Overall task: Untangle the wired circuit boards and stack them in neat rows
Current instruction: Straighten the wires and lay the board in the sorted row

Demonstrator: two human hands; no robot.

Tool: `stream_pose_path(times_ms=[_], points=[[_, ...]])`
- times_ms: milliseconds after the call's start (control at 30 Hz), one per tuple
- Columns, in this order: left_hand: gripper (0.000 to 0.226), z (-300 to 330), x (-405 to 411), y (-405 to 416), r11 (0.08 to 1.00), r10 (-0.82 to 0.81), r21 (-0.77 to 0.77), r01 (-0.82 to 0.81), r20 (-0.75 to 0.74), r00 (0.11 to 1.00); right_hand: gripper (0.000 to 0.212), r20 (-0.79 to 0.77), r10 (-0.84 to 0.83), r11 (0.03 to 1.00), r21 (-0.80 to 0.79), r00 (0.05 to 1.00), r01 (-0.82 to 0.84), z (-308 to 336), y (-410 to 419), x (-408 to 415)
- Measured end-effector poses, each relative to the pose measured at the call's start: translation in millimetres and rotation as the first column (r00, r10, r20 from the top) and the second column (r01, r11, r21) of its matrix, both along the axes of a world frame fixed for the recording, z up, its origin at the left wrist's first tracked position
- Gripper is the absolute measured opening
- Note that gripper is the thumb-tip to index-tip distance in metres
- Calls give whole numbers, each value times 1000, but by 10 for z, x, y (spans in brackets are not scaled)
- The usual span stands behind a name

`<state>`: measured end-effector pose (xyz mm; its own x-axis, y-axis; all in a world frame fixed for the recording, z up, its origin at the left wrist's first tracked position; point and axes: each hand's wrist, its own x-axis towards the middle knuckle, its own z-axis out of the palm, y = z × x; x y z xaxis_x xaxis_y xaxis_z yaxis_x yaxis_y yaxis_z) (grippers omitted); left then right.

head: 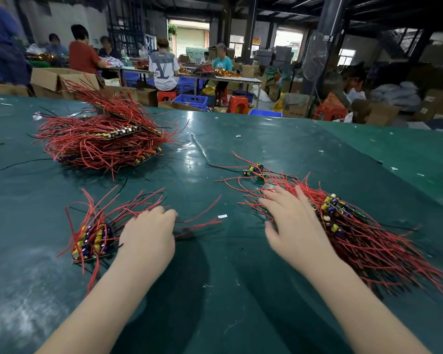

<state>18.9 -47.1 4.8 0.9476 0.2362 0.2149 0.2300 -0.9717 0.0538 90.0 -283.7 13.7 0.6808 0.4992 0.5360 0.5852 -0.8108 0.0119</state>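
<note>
I'm seeing red-wired circuit boards sprawling at three o'clock under my right hand, fingers spread; left hand is curling on wires, fingertips hidden.

Dim hall, daylight entering through the far doorway and windows. The glossy bench carries pale glare streaks at centre and near left. Soft shadows lie under the forearms. Edges bow from wide-angle distortion; the background is slightly soft.
</note>
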Motion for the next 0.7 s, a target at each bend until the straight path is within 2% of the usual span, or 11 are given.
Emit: stream_pose_path(times_ms=[100, 167, 233, 300, 367, 400, 467, 500, 567, 633, 700], points=[[37, 5, -43, -69, 963, -46, -249, 107, 242, 969, 34, -55, 122, 970, 216, 991, -108, -5, 196, -95], [32, 30, -55, -142, 892, -11, -409, 193, 407, 913, 25, -54, 174, 915, 378, 983, -141, -30, 263, -190], [29, 72, -48, -191, 772, 49, -576, 270, 476, 878, 20, -19, 217, 855, 487, 976, -181, -42, 306, -283], [34, 90, -49, -223, 654, 75, -686, 318, 478, 875, 19, 23, 245, 799, 561, 969, -215, -35, 319, -362], [37, 88, -58, -252, 581, 76, -743, 334, 458, 886, 20, -39, 317, 650, 736, 948, -187, -8, 308, -405], [35, 82, -65, -267, 551, 84, -764, 336, 451, 888, 21, -118, 414, 520, 845, 903, -128, 17, 300, -419], [32, 73, -66, -292, 474, 114, -814, 334, 434, 894, 23, -223, 627, 287, 957, 746, 45, 55, 261, -434], [31, 75, -58, -308, 396, 129, -853, 339, 417, 900, 24, -235, 692, 228, 968, 682, 102, 65, 232, -431], [29, 90, -48, -347, 142, 157, -927, 347, 367, 917, 31, -251, 728, 204, 968, 638, 148, 72, 181, -419], [26, 107, -51, -386, -134, 163, -935, 327, 305, 938, 32, -260, 723, 206, 965, 640, 160, 79, 162, -406], [24, 118, -71, -415, -298, 118, -911, 284, 261, 958, 28, -306, 702, 275, 949, 643, 152, 79, 164, -409]])
